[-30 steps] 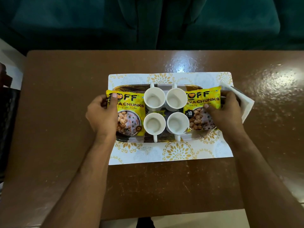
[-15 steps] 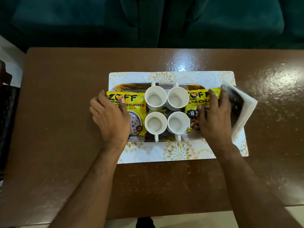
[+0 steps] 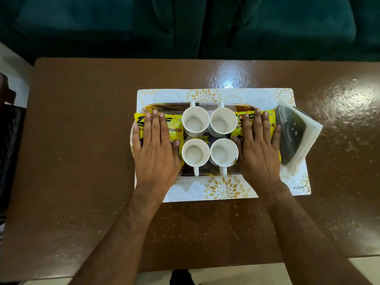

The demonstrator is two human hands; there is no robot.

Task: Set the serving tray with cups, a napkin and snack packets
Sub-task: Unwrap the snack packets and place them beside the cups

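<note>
A dark patterned serving tray (image 3: 164, 106) lies on a white and gold placemat (image 3: 226, 189). Several white cups (image 3: 195, 120) stand in a square block at the tray's middle. On each side of them lies a yellow snack packet: the left packet (image 3: 174, 130) and the right packet (image 3: 272, 128). My left hand (image 3: 155, 147) rests flat on the left packet, fingers spread. My right hand (image 3: 257, 147) lies flat on the right packet. White napkins (image 3: 306, 140) sit in a grey holder (image 3: 290, 134) tilted at the tray's right end, beside my right hand.
The placemat sits on a glossy brown table (image 3: 82, 161). A dark green sofa (image 3: 185, 23) runs along the table's far edge. A dark object (image 3: 10, 140) stands off the table's left edge.
Both hands moved from the tray's ends inward and now lie flat on the packets. The placemat and tray have turned slightly, and the napkin holder has tipped up at the right end.
</note>
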